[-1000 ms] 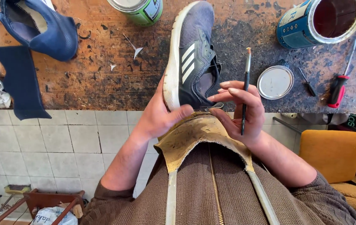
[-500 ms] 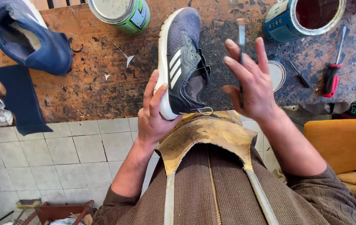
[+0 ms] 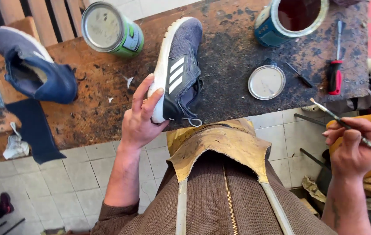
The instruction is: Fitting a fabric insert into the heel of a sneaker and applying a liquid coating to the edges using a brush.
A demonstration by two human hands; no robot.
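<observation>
At the near edge of the stained, glue-crusted wooden workbench (image 3: 237, 56), a grey mesh running shoe with white sole (image 3: 179, 69), likely light, soft-sided, best held by its firm sole, gripped at the heel by the left hand (image 3: 139, 117); right hand (image 3: 355, 150) pinching a thin brush (image 3: 348, 127).

The left hand's fingers (image 3: 148, 98) covered part of the grey sneaker's (image 3: 180, 65) white sole. Beyond the right hand's fingers (image 3: 346, 132), the open blue can (image 3: 276, 32) was cut off by the top edge. The brush's (image 3: 346, 127) bristle tip was too small to make out.
</observation>
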